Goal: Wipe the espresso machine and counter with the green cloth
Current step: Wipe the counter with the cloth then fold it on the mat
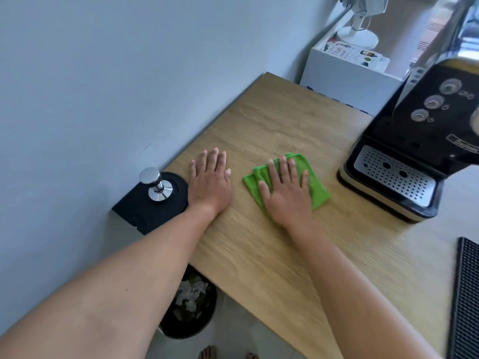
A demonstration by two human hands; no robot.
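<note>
Green cloth [317, 189], bright lime and folded so that several layered edges show on its far side, lies flat on the wooden table [272, 120] near the espresso machine [420, 141], in front of its perforated metal drip tray [394, 174] but not touching it. The right hand [287, 193] presses down on the cloth with its grip apart: palm flat, fingers straight and slightly spread, green showing all round them. The left hand [211, 185] rests flat on bare wood beyond the cloth from the machine, its grip likewise apart and holding nothing. Farther from the machine, a shiny tamper [155, 186] stands upright on a black mat [145, 211] against the wall.
</note>
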